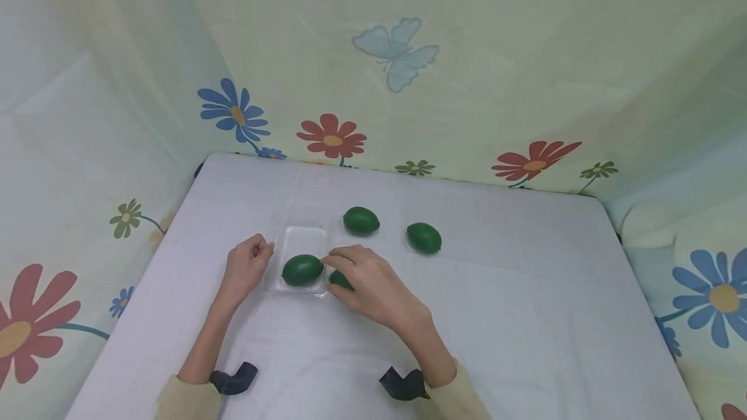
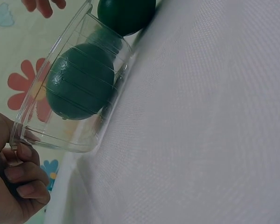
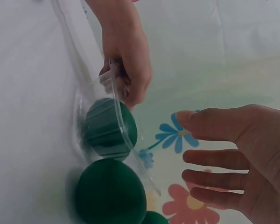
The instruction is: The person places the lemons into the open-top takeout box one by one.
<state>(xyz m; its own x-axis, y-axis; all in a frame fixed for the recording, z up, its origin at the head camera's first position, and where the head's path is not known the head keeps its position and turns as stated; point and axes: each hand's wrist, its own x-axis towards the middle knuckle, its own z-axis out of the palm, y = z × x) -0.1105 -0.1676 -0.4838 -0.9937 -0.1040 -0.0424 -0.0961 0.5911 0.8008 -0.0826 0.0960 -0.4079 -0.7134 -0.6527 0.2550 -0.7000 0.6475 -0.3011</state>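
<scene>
My left hand (image 1: 248,268) pinches the left rim of a clear plastic container (image 1: 305,238) between thumb and curled fingers, as the left wrist view shows. Inside the container lies a green lime (image 1: 302,270), seen through the ribbed wall in that view. Another lime (image 1: 340,279) sits on the table just outside the container's right side, partly hidden by my right hand (image 1: 373,287) in the head view. In the right wrist view the fingers (image 3: 217,158) of that hand are extended and apart, with nothing between them and the nearby lime (image 3: 111,191) off to one side.
Two more limes rest farther back on the white-covered table (image 1: 525,303): one (image 1: 361,221) behind the container's right side, the other (image 1: 424,238) farther right. A flower-printed curtain (image 1: 467,83) stands behind the table and along its sides.
</scene>
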